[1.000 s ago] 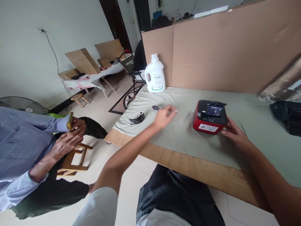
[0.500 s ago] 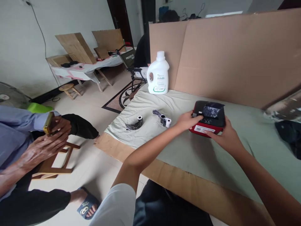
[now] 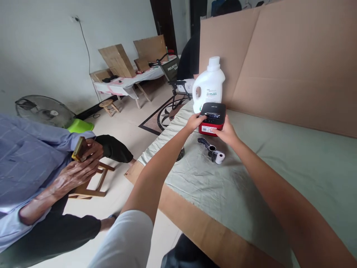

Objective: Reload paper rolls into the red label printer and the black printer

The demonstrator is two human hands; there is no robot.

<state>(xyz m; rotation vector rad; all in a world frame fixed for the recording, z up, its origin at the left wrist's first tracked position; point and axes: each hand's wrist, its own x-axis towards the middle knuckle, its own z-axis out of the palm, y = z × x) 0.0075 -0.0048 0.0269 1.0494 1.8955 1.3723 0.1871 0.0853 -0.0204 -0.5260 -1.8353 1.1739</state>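
A red and black printer (image 3: 212, 118) is gripped between my two hands, in front of a white detergent bottle (image 3: 209, 83). My left hand (image 3: 195, 122) wraps its left side, thumb on the top. On its right side, my right hand (image 3: 226, 131) closes round the corner, fingers along the red front. Just nearer to me on the green cloth (image 3: 200, 182) lie a white roll (image 3: 220, 158) and a dark ribbon roll (image 3: 212, 148). Another dark ribbon (image 3: 181, 154) is mostly hidden behind my left forearm.
A cardboard panel (image 3: 295, 67) stands along the table's back edge. At the left sits a person holding a phone (image 3: 80, 149), near a fan (image 3: 44, 111). Behind are a folding chair (image 3: 170, 70) and another table (image 3: 119, 88) with cardboard boxes.
Both my hands have carried the printer left and away from me, to just in front of the bottle. The camera view has turned left. My left forearm now covers most of one ribbon roll.
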